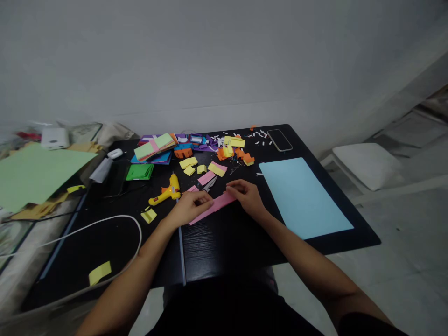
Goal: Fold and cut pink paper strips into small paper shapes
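both hands, left (191, 206) and right (247, 196), pinch a pink strip (214, 206) flat on the surface (224, 242); crease best pressed slowly, edges aligned.

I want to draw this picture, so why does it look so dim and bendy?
In the head view the light is low and flat, so the black table swallows detail; the left hand and right hand on the pink paper strip look soft; the wide lens curves the table edges.

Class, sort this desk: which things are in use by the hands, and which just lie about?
In use: left hand, right hand, pink paper strip.
Lying about: glue gun, scissors, blue sheet, phone, green sheet.
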{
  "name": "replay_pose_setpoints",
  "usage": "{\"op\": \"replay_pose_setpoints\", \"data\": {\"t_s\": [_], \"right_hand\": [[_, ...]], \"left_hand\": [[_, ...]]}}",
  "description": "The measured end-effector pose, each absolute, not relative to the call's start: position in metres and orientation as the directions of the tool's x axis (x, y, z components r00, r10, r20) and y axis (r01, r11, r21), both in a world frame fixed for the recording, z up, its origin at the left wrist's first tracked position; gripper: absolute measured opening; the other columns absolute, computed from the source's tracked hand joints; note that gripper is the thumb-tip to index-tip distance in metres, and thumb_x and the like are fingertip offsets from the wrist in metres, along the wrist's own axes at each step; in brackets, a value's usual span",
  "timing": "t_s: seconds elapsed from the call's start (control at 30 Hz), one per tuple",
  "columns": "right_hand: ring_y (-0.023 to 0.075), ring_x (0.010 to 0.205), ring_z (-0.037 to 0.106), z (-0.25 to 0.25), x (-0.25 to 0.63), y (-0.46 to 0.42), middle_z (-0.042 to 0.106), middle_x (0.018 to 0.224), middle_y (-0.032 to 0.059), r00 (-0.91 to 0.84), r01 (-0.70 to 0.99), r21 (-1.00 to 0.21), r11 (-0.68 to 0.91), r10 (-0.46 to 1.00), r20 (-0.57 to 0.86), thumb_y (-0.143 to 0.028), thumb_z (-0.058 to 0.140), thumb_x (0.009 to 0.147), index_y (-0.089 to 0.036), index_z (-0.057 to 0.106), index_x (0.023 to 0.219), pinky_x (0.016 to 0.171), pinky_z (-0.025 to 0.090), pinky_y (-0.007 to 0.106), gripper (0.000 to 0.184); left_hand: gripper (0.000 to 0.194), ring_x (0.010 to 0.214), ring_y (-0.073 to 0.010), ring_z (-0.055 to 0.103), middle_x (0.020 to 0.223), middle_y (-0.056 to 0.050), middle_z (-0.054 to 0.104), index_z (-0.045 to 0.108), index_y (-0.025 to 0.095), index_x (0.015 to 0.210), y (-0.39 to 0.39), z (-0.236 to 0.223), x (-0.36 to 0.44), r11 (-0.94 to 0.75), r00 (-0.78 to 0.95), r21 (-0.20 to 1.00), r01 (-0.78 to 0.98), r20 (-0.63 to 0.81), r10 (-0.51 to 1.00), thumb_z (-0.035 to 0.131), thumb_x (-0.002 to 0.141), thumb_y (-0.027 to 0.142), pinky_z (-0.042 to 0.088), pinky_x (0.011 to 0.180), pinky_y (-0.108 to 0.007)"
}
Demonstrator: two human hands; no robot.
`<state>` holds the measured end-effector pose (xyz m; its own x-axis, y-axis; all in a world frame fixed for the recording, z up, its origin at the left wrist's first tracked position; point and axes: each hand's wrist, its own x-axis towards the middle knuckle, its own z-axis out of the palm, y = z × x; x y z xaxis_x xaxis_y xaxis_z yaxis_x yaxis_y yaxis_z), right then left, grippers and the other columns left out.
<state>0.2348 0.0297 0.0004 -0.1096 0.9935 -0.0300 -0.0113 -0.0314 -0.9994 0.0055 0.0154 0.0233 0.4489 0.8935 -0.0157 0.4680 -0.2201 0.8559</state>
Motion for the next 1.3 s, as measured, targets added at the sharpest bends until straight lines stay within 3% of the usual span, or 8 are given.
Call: {"op": "replay_pose_setpoints", "data": {"t_s": [0.1, 0.17, 0.27, 0.33, 0.5, 0.97, 1.3], "right_hand": [[0.0203, 0.086, 0.072, 0.001, 0.233, 0.03, 0.075, 0.093, 0.0049, -0.1, -0.216, -0.97, -0.113, 0.991, -0.094, -0.054, 0.073, 0.081, -0.02, 0.071, 0.102, 0.081, 0.06, 0.036, 0.04], [0.0196, 0.088, 0.071, 0.0, 0.23, 0.029, 0.075, 0.097, 0.0044, -0.209, -0.286, -0.941, -0.181, 0.97, -0.123, -0.051, 0.079, 0.077, -0.021, 0.07, 0.105, 0.082, 0.062, 0.036, 0.042], [0.0195, 0.087, 0.072, -0.004, 0.225, 0.026, 0.075, 0.096, 0.0046, -0.395, -0.248, -0.93, -0.273, 0.904, -0.16, -0.04, 0.089, 0.066, -0.019, 0.072, 0.102, 0.084, 0.062, 0.037, 0.045], [0.0187, 0.083, 0.072, -0.007, 0.224, 0.025, 0.075, 0.092, 0.0041, -0.416, -0.227, -0.928, -0.294, 0.891, -0.181, -0.037, 0.09, 0.064, -0.017, 0.073, 0.097, 0.083, 0.062, 0.037, 0.043], [0.0174, 0.077, 0.071, -0.009, 0.225, 0.026, 0.075, 0.085, 0.002, -0.343, -0.21, -0.943, -0.258, 0.923, -0.177, -0.039, 0.09, 0.062, -0.017, 0.074, 0.087, 0.081, 0.061, 0.036, 0.037], [0.0174, 0.074, 0.069, -0.008, 0.222, 0.024, 0.075, 0.081, 0.0011, -0.288, -0.161, -0.976, -0.149, 0.953, -0.098, -0.04, 0.088, 0.063, -0.019, 0.074, 0.084, 0.074, 0.059, 0.033, 0.033], [0.0224, 0.088, 0.073, -0.005, 0.226, 0.023, 0.079, 0.089, 0.0026, -0.264, -0.071, -0.997, 0.017, 0.964, 0.036, -0.032, 0.077, 0.074, -0.024, 0.079, 0.083, 0.091, 0.056, 0.039, 0.012]], "left_hand": [[0.029, 0.058, -0.0115, 0.053, 0.062, 0.002, 0.061, 0.073, 0.017, 0.086, 0.016, 0.018, 0.009, -0.188, 0.324, 0.868, 0.46, 0.033, 0.945, 0.064, 0.089, 0.044, 0.039, 0.056, -0.022], [0.031, 0.056, -0.0116, 0.052, 0.061, 0.002, 0.06, 0.073, 0.016, 0.085, 0.015, 0.015, 0.013, -0.145, 0.225, 0.896, 0.42, 0.053, 0.973, 0.064, 0.089, 0.046, 0.039, 0.054, -0.023], [0.029, 0.06, -0.0126, 0.055, 0.07, 0.0, 0.067, 0.072, 0.016, 0.086, 0.012, 0.012, 0.021, -0.124, 0.172, 0.938, 0.323, 0.071, 0.983, 0.065, 0.087, 0.045, 0.043, 0.058, -0.024], [0.028, 0.063, -0.0132, 0.057, 0.072, 0.0, 0.068, 0.072, 0.017, 0.086, 0.009, 0.011, 0.025, -0.119, 0.179, 0.95, 0.29, 0.068, 0.982, 0.066, 0.087, 0.043, 0.044, 0.06, -0.024], [0.026, 0.058, -0.0115, 0.052, 0.062, 0.003, 0.059, 0.069, 0.016, 0.083, 0.007, 0.009, 0.029, -0.087, 0.224, 0.953, 0.29, 0.021, 0.974, 0.067, 0.086, 0.042, 0.04, 0.057, -0.023], [0.027, 0.062, -0.0131, 0.062, 0.068, 0.002, 0.067, 0.066, 0.017, 0.092, 0.008, 0.002, 0.031, -0.047, 0.218, 0.991, 0.124, 0.019, 0.976, 0.072, 0.084, 0.042, 0.05, 0.062, -0.025], [0.016, 0.066, -0.013, 0.061, 0.077, 0.0, 0.066, 0.062, 0.018, 0.094, 0.009, 0.008, 0.031, -0.116, 0.259, 0.991, 0.065, 0.095, 0.961, 0.063, 0.088, 0.033, 0.048, 0.063, -0.025]]}}
